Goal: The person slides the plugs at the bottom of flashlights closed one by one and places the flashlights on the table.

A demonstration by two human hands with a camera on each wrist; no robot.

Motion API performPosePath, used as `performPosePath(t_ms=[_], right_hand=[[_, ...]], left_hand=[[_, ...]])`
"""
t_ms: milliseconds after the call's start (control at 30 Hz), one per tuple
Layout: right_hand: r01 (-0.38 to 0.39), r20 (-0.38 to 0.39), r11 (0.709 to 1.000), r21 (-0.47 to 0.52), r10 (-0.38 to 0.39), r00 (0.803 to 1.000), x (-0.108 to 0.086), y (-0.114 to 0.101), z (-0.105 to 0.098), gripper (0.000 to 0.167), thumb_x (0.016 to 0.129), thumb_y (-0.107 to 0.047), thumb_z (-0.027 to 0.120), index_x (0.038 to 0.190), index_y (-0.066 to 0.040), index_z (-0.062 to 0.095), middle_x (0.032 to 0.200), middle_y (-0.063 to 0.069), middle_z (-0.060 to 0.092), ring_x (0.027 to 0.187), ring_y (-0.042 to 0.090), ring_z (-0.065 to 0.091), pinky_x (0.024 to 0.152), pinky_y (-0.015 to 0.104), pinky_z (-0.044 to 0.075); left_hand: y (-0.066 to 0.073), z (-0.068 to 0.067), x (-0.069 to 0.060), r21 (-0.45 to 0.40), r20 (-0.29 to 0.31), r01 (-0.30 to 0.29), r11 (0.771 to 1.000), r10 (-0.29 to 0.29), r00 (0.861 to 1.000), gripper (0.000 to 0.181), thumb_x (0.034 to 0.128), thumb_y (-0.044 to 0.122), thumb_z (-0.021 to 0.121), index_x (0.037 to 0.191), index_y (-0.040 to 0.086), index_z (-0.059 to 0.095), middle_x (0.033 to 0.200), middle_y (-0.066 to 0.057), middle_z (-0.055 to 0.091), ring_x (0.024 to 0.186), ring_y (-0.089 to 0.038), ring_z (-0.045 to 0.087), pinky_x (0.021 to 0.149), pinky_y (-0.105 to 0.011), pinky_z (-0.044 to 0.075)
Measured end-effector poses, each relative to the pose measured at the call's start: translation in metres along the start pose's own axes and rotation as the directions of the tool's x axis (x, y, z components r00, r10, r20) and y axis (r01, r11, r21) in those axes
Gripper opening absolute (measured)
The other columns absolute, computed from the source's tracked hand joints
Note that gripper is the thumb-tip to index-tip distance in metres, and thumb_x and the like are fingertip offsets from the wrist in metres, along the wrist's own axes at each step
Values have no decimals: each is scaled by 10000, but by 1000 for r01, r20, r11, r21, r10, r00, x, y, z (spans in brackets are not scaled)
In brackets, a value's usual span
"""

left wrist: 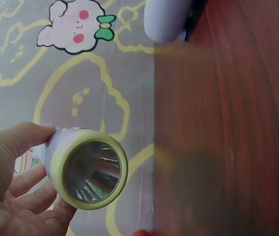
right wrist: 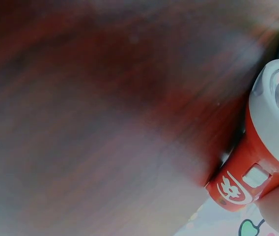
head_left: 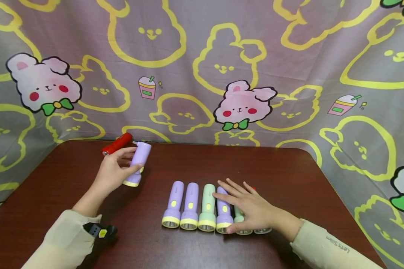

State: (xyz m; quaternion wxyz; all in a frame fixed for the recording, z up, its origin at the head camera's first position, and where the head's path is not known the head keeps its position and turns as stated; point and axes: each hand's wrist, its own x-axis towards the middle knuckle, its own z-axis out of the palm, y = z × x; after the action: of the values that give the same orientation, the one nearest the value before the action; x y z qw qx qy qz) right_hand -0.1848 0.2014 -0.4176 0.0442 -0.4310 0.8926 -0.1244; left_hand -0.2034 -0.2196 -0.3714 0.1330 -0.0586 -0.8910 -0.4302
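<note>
My left hand (head_left: 113, 170) holds a purple flashlight (head_left: 142, 154) with a yellow rim, raised over the table's back left part. In the left wrist view, its lens (left wrist: 93, 172) faces the camera, the thumb on one side and fingers on the other. My right hand (head_left: 254, 207) lies with fingers spread over the right end of a row of flashlights. There it partly covers a purple flashlight (head_left: 224, 209), a green one (head_left: 238, 216) and a red one with a white head (right wrist: 265, 147). To its left are a green flashlight (head_left: 208, 205) and two purple flashlights (head_left: 190, 205).
Behind my left hand, a red flashlight (head_left: 118, 144) lies near the back edge of the brown table (head_left: 256, 162). A patterned curtain (head_left: 188, 80) hangs right behind the table. A black strap device (head_left: 101, 230) sits at my left cuff.
</note>
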Motion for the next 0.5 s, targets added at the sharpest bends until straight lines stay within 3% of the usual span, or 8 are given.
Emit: performPosePath(t_ms=[500], right_hand=[[-1,-6,1000,0,1,1000,0,-1,0,924,789,-759,604,1561,-369,280,1681,0,148,1535,368,154,1092,763,193]], left_hand=[[22,14,-10,-88,28,-16,996,19,999,528,841,75,783,1327,21,585,1187,-245,664,952,-349,672,731,-107,506]])
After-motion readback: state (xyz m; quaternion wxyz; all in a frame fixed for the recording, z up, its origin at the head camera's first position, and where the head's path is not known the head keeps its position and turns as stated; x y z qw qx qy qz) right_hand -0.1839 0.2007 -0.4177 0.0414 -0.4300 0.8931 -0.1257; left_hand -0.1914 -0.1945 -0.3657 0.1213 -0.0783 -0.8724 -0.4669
